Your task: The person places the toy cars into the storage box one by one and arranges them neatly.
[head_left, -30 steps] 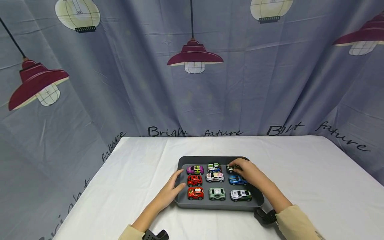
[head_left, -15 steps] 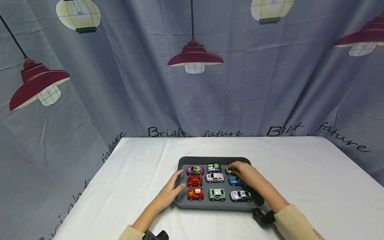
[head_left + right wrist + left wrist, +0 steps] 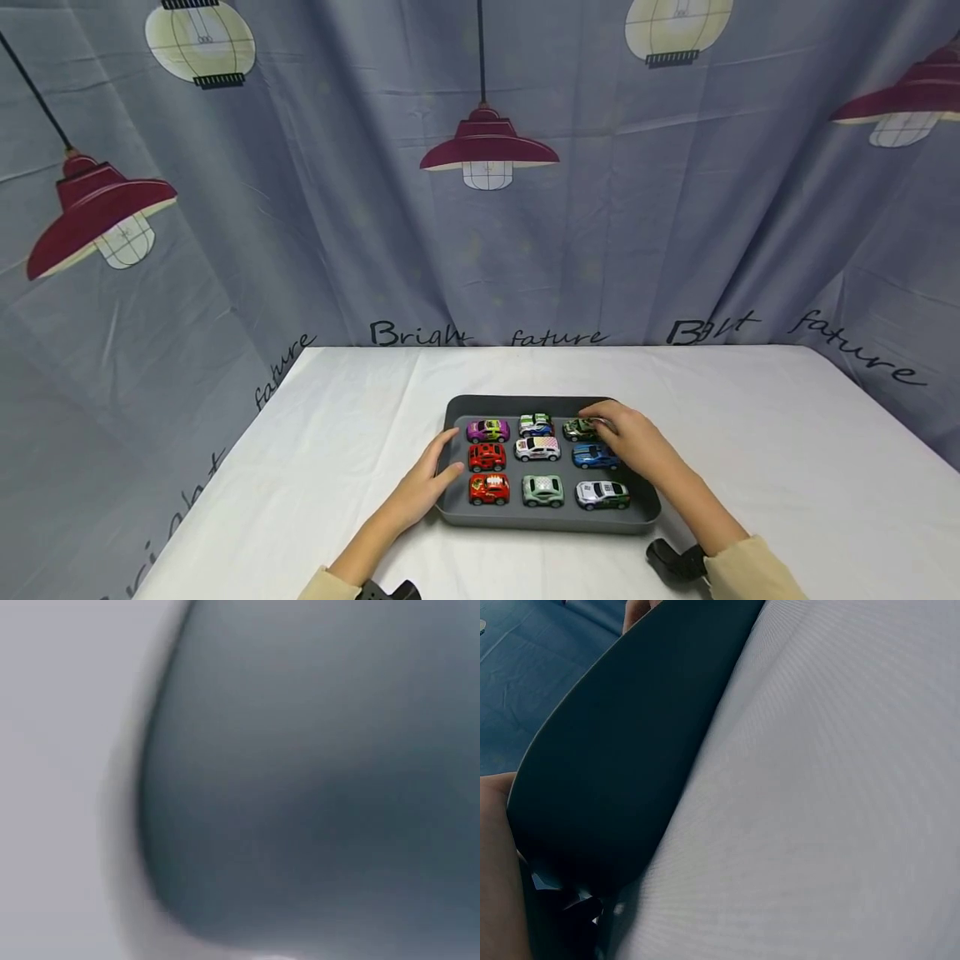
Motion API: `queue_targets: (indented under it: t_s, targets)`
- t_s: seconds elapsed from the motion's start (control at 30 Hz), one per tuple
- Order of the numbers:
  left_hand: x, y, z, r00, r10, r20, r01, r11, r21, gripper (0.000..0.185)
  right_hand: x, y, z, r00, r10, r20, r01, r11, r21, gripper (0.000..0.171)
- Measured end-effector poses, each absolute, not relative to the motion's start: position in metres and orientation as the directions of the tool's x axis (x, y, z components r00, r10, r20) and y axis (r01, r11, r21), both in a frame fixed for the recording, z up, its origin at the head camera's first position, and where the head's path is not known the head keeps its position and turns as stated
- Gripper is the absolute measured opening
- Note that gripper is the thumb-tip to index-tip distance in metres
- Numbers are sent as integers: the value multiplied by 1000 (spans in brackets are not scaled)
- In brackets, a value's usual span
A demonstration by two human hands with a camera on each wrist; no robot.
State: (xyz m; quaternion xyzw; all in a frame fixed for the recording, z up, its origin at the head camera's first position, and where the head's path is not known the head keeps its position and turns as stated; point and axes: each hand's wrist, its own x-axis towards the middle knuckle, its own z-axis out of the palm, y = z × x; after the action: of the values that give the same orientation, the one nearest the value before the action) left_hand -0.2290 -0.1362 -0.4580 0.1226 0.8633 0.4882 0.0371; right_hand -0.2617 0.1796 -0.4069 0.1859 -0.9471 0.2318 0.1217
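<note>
A grey tray [image 3: 551, 518] holds several small toy cars in three rows. My left hand [image 3: 424, 479] lies against the tray's left side, fingers spread and fairly straight along the rim; in the left wrist view part of that hand [image 3: 496, 862] touches the dark tray wall [image 3: 622, 750]. At the back right corner my right hand [image 3: 630, 437] is over the dark green toy car [image 3: 577, 430], its fingers loosely bent and partly covering the car's right end. Just in front of that car sits a blue toy car [image 3: 592, 456]. The right wrist view is blurred and shows only the tray [image 3: 247, 787].
In the back row are a purple toy car [image 3: 487, 431] and a white-green one [image 3: 536, 425]. A white toy car [image 3: 537, 449] and red ones [image 3: 488, 489] stand farther forward, with a pale green [image 3: 542, 491] and a silver car [image 3: 602, 495]. White cloth [image 3: 360, 400] covers the table.
The right hand shifted slightly left, then back right off the dark green car, which now shows more fully. That car sits a little further left than before. The left hand stays put.
</note>
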Motion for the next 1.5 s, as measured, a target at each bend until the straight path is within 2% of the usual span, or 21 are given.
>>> queue_targets:
  t_s: [0.23,0.43,0.57,0.73,0.93,1.07,1.2,1.37,1.5]
  targets:
    - [-229,-135,-458,-967,248,58,176,489,854,57,-242,193,-398,-862,-183,472,-414,792,-449,21]
    - [-230,-135,-458,-969,242,58,174,491,854,57,-223,220,-388,-804,-126,581,-415,818,-397,21]
    - [-231,-136,-458,-968,245,62,179,490,853,56,-210,240,-379,-786,-133,604,-415,837,-355,21]
    - [-231,-137,-458,-966,249,70,187,484,855,56,-198,260,-374,-785,-182,592,-396,882,-255,27]
    - [-231,-137,-458,-966,249,76,191,481,856,56,-188,275,-381,-818,-213,534,-324,938,-122,60]
    - [-231,-138,-458,-965,253,70,187,474,861,56,-185,281,-387,-883,-176,434,-257,957,-136,75]
    - [-232,-137,-458,-964,257,71,191,479,857,57,-184,282,-392,-930,-153,335,-215,964,-157,81]
    - [-231,-139,-457,-965,252,75,195,495,847,57,-185,278,-398,-948,-144,284,-195,968,-158,83]
    - [-229,-142,-455,-965,227,130,236,540,808,57,-188,274,-398,-947,-143,288,-197,966,-167,82]
